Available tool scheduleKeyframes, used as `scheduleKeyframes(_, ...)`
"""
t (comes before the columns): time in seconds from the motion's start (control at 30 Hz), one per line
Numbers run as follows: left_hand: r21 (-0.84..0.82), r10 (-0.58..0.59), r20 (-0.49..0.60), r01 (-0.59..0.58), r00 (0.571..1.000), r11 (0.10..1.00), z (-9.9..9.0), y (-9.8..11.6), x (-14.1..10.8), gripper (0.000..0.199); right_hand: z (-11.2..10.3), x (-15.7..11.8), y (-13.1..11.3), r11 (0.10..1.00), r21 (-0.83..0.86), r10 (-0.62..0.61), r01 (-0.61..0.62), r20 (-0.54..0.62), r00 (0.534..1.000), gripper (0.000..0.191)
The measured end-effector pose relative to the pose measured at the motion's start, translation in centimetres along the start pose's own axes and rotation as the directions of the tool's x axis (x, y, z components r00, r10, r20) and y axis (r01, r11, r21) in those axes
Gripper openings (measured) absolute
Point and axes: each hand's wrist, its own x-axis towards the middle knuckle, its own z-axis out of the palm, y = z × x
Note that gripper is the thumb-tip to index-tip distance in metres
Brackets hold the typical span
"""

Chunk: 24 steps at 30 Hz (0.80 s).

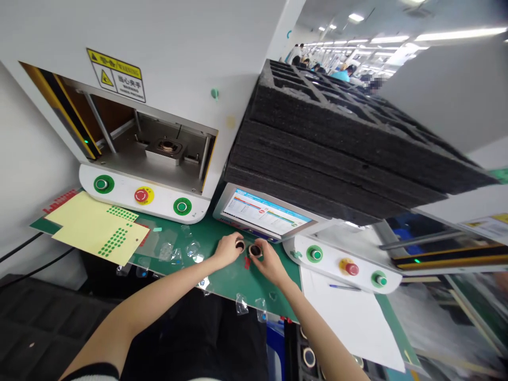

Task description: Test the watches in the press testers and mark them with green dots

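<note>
Over the green work mat (222, 283), my left hand (227, 251) has its fingers closed on a small round part (240, 245) with a dark centre and a copper-coloured rim. A similar round part (255, 251), dark face up, is gripped by the fingertips of my right hand (270, 260). The two parts are close together but apart, just in front of the tilted touchscreen (265, 211). Red marking lies on the mat below them. Inside the press opening at left, another round part (168, 145) sits in a metal fixture (162, 155).
Black foam trays (317, 148) are stacked behind the screen. Button panels (145, 196) flank it, the other panel (345, 267) at right. Yellow sticker sheets (99, 227), transparent film scraps, white paper (345, 312) and a pen (344, 287) lie about. Below right, a tray holds round parts (308, 357).
</note>
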Motion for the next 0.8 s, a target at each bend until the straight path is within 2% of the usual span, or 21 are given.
scheduleKeyframes(0.1, 0.056, 0.062, -0.087, -0.057, 0.994, 0.997, 0.0, 0.3, -0.6, 0.022, 0.2, -0.5, 0.5, 0.997, -0.057, -0.043, 0.042, -0.010, 0.999, 0.026)
scheduleKeyframes(0.2, 0.126, 0.163, -0.191, -0.140, 0.968, 0.982, -2.2, -0.1, -1.7, 0.015, -1.3, -1.8, 0.7, 0.978, -0.137, -0.160, 0.155, -0.026, 0.987, 0.026)
scheduleKeyframes(0.27, 0.187, 0.209, -0.278, -0.161, 0.938, 0.969, -5.5, -1.3, -2.3, 0.008, -3.4, -3.5, 1.3, 0.951, -0.201, -0.247, 0.234, -0.044, 0.968, 0.025)
scheduleKeyframes(0.37, 0.294, 0.203, -0.429, -0.077, 0.880, 0.953, -13.0, -4.3, -1.7, 0.013, -7.1, -6.5, 3.0, 0.906, -0.314, -0.324, 0.283, -0.087, 0.942, 0.023)
scheduleKeyframes(0.5, 0.378, 0.155, -0.583, 0.097, 0.798, 0.921, -23.7, -8.3, 2.3, 0.015, -10.6, -9.2, 5.7, 0.849, -0.480, -0.333, 0.220, -0.163, 0.929, 0.024)
scheduleKeyframes(0.57, 0.409, 0.148, -0.584, 0.132, 0.799, 0.903, -27.7, -9.8, 4.9, 0.021, -11.7, -9.6, 6.9, 0.822, -0.546, -0.312, 0.165, -0.188, 0.931, 0.024)
scheduleKeyframes(0.63, 0.428, 0.113, -0.541, 0.157, 0.833, 0.890, -30.6, -10.9, 7.4, 0.024, -12.5, -9.7, 8.0, 0.797, -0.590, -0.294, 0.130, -0.191, 0.936, 0.024)
scheduleKeyframes(0.73, 0.453, 0.078, -0.448, 0.150, 0.891, 0.879, -33.3, -12.1, 10.4, 0.025, -13.5, -10.2, 9.5, 0.770, -0.625, -0.291, 0.130, -0.162, 0.943, 0.026)
scheduleKeyframes(0.8, 0.467, 0.118, -0.449, 0.120, 0.885, 0.876, -34.4, -12.7, 11.7, 0.025, -14.2, -10.8, 10.3, 0.746, -0.649, -0.298, 0.151, -0.122, 0.947, 0.026)
